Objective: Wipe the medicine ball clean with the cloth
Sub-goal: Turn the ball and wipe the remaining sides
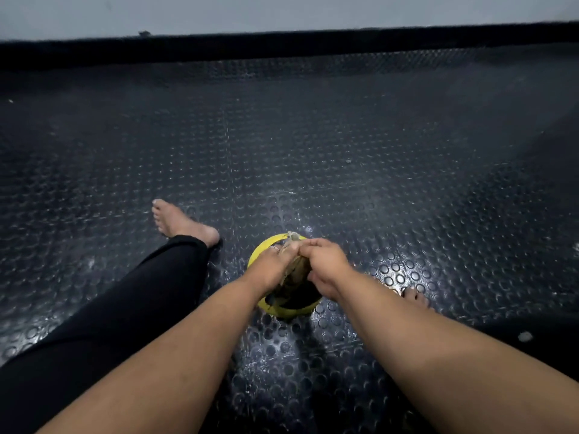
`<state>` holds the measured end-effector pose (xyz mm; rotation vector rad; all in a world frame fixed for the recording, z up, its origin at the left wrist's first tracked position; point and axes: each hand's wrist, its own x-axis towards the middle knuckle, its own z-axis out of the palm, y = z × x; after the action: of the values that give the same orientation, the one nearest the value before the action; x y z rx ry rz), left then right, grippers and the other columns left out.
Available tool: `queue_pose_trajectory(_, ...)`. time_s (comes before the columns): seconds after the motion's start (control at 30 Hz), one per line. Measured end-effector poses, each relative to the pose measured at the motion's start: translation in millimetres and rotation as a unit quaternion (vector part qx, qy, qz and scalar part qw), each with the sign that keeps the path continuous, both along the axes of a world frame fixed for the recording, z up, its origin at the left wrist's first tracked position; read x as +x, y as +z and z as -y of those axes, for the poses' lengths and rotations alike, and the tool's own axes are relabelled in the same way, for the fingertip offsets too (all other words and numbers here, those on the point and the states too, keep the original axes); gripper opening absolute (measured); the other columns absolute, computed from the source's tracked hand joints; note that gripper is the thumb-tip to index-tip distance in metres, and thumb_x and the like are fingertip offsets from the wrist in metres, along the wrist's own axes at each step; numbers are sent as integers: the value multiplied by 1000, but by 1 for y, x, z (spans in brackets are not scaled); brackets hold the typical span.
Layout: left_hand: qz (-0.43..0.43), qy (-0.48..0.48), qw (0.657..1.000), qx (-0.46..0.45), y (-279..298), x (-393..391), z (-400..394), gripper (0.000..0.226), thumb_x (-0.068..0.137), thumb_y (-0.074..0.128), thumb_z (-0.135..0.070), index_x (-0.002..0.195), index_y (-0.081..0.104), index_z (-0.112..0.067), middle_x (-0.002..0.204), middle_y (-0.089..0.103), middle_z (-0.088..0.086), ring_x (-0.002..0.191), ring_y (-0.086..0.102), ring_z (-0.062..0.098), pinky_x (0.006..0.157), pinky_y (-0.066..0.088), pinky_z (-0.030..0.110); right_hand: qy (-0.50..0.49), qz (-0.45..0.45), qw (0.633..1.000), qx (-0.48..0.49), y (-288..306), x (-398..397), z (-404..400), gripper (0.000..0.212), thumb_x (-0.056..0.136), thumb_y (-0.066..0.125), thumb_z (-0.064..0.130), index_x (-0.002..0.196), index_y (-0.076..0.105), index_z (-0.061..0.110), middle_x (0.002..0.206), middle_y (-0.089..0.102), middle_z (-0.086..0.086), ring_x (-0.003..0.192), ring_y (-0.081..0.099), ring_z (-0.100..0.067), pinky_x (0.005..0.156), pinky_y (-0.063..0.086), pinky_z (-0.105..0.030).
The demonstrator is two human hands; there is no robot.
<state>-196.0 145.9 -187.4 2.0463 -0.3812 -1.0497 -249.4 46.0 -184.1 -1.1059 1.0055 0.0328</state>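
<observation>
Ball [283,310]: yellow, on studded black mat [344,151].
Cloth [293,270]: bunched over ball top.
Left hand [269,267]: gripping cloth.
Right hand [326,264]: gripping cloth.

The medicine ball [283,310] sits on the floor mat [344,145] between the legs, cloth [294,270] atop it, wall [282,10] beyond.

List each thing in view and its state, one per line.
medicine ball: yellow and black, resting on the floor, mostly covered by the hands.
cloth: bunched, held over the ball.
left hand: grips the cloth.
right hand: grips the cloth.
floor mat: black, studded, partly shiny.
</observation>
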Motion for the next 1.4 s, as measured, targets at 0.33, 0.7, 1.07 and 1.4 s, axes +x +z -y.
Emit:
queue_pose_trajectory(0.33,27,117,990,79,47,-2,1,18,93,54,-5,83,65,4,99,58,37,79,50,32,84,44,31,51,40,990,123,0,-9,22,33,91,31,-15,114,47,1,100,64,-17,85,65,-28,70,57,-41)
queue_pose_trajectory(0.7,165,159,958,171,5,14,-12,37,92,52,-13,129,49,-8,113,63,15,109,58,34,85,43,30,469,-110,797,-365,-64,-20,40,127,65,83,25,149,-13,25,156,-18,7,145,5,-29,117,19,-41)
queue_pose_trajectory(1.07,222,25,958,177,-5,11,11,39,85,52,-15,123,55,-21,110,63,7,101,61,26,92,49,40,444,-110,807,-374,-74,23,20,143,47,90,44,149,-8,19,157,-9,3,144,-8,-31,114,19,-53)
queue_pose_trajectory(1.4,297,79,935,178,3,13,3,35,89,53,-8,122,56,-21,118,54,4,105,56,26,90,49,41,455,-179,808,-329,-54,30,32,147,52,91,33,146,-22,25,154,-26,0,143,-13,-36,115,17,-53)
